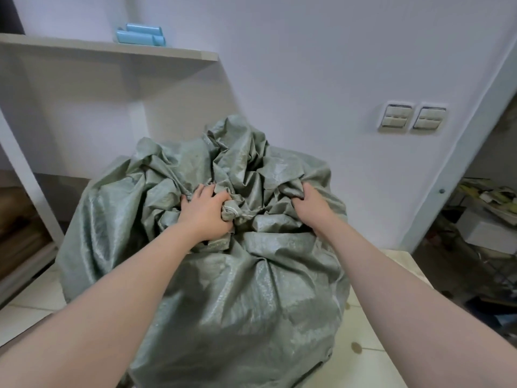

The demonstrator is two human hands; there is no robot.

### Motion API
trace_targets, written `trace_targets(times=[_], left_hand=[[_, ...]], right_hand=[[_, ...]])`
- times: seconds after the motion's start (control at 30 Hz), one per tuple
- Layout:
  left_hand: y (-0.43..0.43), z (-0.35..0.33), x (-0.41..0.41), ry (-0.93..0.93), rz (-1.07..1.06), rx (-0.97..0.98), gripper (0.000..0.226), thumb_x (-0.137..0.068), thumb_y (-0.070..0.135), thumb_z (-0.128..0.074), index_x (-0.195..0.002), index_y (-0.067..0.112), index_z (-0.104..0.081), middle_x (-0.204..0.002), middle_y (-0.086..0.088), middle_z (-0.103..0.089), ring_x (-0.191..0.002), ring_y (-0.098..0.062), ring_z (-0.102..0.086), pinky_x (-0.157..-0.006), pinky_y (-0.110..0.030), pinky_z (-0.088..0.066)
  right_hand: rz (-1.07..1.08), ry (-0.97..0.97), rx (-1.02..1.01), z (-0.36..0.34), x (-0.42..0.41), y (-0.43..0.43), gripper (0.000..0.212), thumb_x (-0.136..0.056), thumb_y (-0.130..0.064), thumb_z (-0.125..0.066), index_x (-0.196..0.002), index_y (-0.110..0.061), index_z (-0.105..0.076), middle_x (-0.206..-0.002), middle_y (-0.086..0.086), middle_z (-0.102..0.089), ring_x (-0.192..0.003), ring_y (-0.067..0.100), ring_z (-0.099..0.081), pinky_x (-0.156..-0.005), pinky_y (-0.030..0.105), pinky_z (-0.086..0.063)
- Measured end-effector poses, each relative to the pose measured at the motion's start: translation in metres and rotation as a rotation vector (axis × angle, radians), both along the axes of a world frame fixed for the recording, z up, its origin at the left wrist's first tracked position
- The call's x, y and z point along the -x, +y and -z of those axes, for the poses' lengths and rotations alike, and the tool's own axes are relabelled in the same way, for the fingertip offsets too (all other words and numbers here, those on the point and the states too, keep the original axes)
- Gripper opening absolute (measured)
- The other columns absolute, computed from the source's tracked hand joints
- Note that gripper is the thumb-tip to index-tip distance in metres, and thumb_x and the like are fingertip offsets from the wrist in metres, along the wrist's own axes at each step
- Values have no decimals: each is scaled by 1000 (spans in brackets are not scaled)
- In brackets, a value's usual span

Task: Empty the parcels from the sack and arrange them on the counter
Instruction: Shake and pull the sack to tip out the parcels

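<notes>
A big grey-green woven sack [223, 289] stands bulging on the tiled floor in front of me, its top bunched into folds. My left hand [205, 210] grips a wad of the gathered fabric near the middle of the top. My right hand [310, 201] grips another fold at the top right. The sack's mouth is crumpled shut, so no parcels show. A grey counter shelf [106, 49] runs along the upper left, behind and above the sack.
Light blue rolls [141, 36] lie on the counter shelf. Wall switches [411, 119] sit on the white wall at right. A doorway at far right opens onto cluttered shelves [486, 219]. Lower shelving stands at left [19, 219]. Pale floor tiles [372, 331] surround the sack.
</notes>
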State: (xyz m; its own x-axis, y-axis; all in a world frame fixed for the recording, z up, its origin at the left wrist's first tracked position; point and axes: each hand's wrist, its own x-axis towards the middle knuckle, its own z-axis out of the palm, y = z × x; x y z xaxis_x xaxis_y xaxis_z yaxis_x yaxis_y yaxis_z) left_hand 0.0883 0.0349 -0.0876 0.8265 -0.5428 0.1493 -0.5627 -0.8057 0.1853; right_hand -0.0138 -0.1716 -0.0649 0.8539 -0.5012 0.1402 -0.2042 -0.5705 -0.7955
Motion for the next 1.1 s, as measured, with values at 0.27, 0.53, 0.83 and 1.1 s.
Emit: trace_targets(times=[0.27, 0.53, 0.83, 1.1], left_hand=[[-2, -20, 13, 220, 119, -206, 100, -68, 87, -48, -151, 39, -20, -163, -6, 2, -149, -32, 8, -116, -62, -4], [12, -19, 48, 197, 240, -544, 139, -46, 89, -65, -147, 46, 22, -158, -6, 28, -142, -34, 31, -109, -70, 13], [33, -25, 56, -150, 70, -290, 89, -71, 62, -73, -144, 35, -30, -148, -5, -25, -140, -28, -23, -103, -79, 5], [33, -50, 35, -24, -111, 296, 48, -82, 17, -70, -123, 25, -46, -135, -5, -34, -125, -29, -39, -106, -74, -18]], right_hand=[[-293, 670, 168, 5, 48, -15, 142, -54, -79, -73, -153, -27, 15, -163, -3, 9, -150, 19, -1, -121, 46, -14], [118, 388, 92, 40, 61, 2, 73, -89, -44, -65, -142, -4, -34, -142, 13, -48, -128, 31, -48, -97, 35, -43], [372, -197, -132, -5, 38, 23, 23, -96, -16, -43, -104, -6, -63, -104, 14, -67, -97, 32, -62, -81, 36, -49], [170, -697, -401, -79, 13, 49, 21, -95, -11, -45, -85, -22, -59, -97, 9, -65, -89, 22, -61, -81, 36, -52]])
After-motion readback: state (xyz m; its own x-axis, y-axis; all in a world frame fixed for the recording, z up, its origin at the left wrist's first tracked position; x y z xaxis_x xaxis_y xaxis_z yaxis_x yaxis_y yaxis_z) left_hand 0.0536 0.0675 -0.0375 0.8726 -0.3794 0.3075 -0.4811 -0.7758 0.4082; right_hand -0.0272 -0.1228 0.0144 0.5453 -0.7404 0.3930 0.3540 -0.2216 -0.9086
